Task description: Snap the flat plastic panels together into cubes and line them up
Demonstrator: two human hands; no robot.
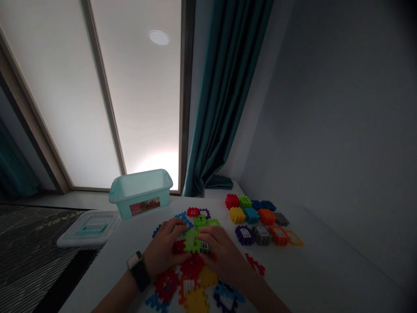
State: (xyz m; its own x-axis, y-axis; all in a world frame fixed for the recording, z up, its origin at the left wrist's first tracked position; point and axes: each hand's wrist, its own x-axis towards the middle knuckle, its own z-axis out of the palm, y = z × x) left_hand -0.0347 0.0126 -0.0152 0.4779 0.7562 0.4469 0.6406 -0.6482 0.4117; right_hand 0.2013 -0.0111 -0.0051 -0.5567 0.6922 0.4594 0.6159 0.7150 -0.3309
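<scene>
Nearby: mint plastic bin (pixel 140 193) upper centre, its lid (pixel 88 229) left, colourful toy blocks (pixel 254 217) right.
Grip: left hand (pixel 164 248), right hand (pixel 223 256) closed on green block (pixel 191 241).

We find the tiles (pixel 192 241) to be moulded plastic, smooth with a slight gloss. The bin (pixel 140 189) is cloudy, translucent plastic with a smooth, soft sheen, and the lid (pixel 89 228) beside it looks like the same plastic. On the bin we make out a printed label (pixel 145 206), paper or film, we cannot tell which. The table (pixel 312 261) has a smooth, matt white top. The curtain (pixel 224 95) is a heavy, dull cloth. The watch (pixel 138 270) pairs a matt black strap with a shiny, metal-looking case. The rug (pixel 29 256) looks woven and rough, with ribbed stripes.
</scene>
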